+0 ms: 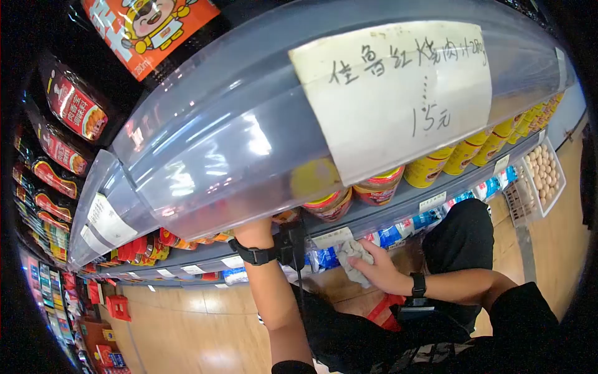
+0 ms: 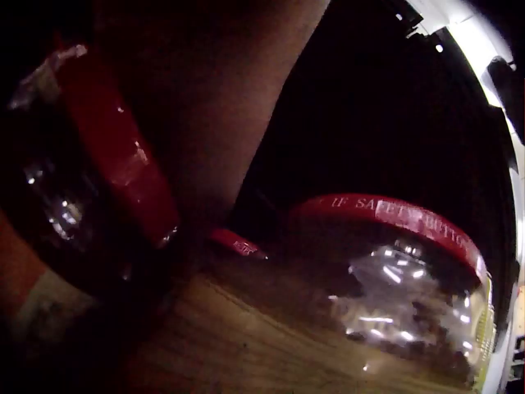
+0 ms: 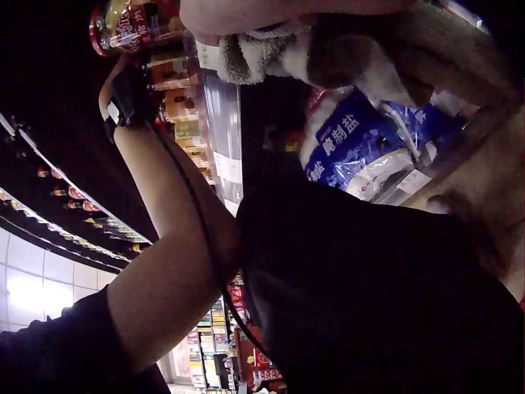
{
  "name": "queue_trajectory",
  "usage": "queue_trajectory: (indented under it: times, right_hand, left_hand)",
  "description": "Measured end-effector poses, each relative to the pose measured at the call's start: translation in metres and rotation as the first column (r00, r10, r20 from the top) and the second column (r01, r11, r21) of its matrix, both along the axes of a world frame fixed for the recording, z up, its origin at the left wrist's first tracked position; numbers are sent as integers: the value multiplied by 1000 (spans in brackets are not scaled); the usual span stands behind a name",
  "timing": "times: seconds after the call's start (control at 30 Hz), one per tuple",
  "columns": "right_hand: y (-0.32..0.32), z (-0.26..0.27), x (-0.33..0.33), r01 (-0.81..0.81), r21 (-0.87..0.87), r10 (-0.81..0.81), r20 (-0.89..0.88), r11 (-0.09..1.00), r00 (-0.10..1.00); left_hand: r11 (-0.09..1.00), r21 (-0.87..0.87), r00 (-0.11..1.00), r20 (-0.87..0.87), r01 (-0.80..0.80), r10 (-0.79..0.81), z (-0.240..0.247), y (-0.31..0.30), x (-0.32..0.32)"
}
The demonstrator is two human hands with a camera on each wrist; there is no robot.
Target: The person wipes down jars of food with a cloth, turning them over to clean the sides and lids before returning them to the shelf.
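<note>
My right hand [image 1: 377, 271] grips a crumpled grey cloth [image 1: 352, 263] in front of the lower shelf edge. In the right wrist view, the towel-like cloth [image 3: 275, 57] hangs from the fingers above blue and white bags [image 3: 353, 139]. My left hand [image 1: 252, 234] reaches in under the clear upper shelf front, among jars, its fingers hidden from the head view. The left wrist view is dark: the hand [image 2: 205, 107] comes down between a red-lidded jar [image 2: 123, 156] on the left and another red-lidded glass jar [image 2: 410, 279] on the right. I cannot tell whether it holds anything.
A clear shelf front with a handwritten price sign [image 1: 398, 93] curves over the jars [image 1: 380, 187] and yellow cans [image 1: 430, 168]. Dark sauce bottles [image 1: 75, 103] stand at left. A white basket of eggs [image 1: 542, 177] sits at right, near my bent knee [image 1: 464, 237].
</note>
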State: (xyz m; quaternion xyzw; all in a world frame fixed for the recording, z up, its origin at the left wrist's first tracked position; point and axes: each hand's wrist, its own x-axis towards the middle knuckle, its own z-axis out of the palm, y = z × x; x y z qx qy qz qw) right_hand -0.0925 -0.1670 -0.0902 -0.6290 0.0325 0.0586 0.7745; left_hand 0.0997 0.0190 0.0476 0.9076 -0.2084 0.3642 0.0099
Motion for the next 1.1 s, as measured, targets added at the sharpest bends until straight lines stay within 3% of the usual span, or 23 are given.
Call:
queue_trajectory:
  times: [0.03, 0.1, 0.23, 0.43, 0.5, 0.53, 0.6, 0.63, 0.7, 0.73, 0.77, 0.8, 0.83, 0.9, 0.97, 1.03, 1.1]
  right_hand:
    - [-1, -2, 0, -4, 18, 5, -18, 1000, 1000]
    - [-1, -6, -1, -9, 41, 10, -37, 999, 999]
    - [-1, -8, 0, -8, 4, 8, -39, 1000, 999]
    - [-3, 0, 0, -2, 18, 2, -17, 1000, 1000]
    - [-3, -1, -3, 3, 5, -3, -14, 1000, 1000]
    - [-4, -2, -4, -8, 9, 8, -24, 1000, 1000]
    - [-3, -2, -5, -21, 21, 21, -33, 1000, 999]
    - [-4, -3, -5, -26, 14, 26, -23, 1000, 999]
    - [-6, -5, -6, -35, 15, 35, -11, 999, 999]
    - [-7, -7, -5, -34, 37, 35, -20, 999, 999]
    - [-8, -7, -5, -33, 61, 35, -29, 998, 999]
    - [-9, -1, -4, -42, 116, 47, -39, 992, 998]
    - [-11, -1, -4, -51, 125, 56, -37, 991, 998]
    - [-14, -4, -4, -89, 155, 96, -38, 984, 995]
    - [-16, 7, -5, -117, 215, 130, -50, 970, 990]
    - [-19, 8, -7, -173, 287, 196, -53, 942, 979]
    - [-18, 9, -9, -190, 364, 246, -113, 912, 963]
  left_hand:
    - [1000, 1, 1000, 0, -1, 1, 0, 0, 1]
    - [990, -127, 984, -171, -65, 42, 1, 1, 2]
    - [992, -117, 983, -180, -44, 23, 9, -2, -3]
    - [960, -279, 983, -162, 33, -81, 35, -8, -18]
    - [963, -224, 985, 120, 151, -127, 41, -2, -22]
    - [964, -225, 986, 118, 144, -120, 46, 1, -27]
    - [969, -234, 995, 25, -83, 92, 60, 6, -37]
    - [970, -229, 995, 25, -86, 94, 61, 13, -35]
    - [991, -131, 952, 298, -25, 63, 60, 37, -25]
    - [781, -610, 988, 147, 134, -55, 55, 45, -21]
    - [787, -603, 988, 148, 132, -51, 53, 53, -25]
    - [422, -901, 991, 54, 99, -119, 61, 54, -35]
    - [-27, -1000, 976, 1, -5, -218, 69, 55, -47]
    - [-206, -979, 914, 81, -2, -397, 63, 67, -60]
    - [-231, -941, 873, -113, -248, -475, 59, 66, -92]
    - [-245, -884, 794, -197, -397, -576, 46, 51, -134]
    - [-299, -867, 747, -117, -398, -655, 10, 37, -165]
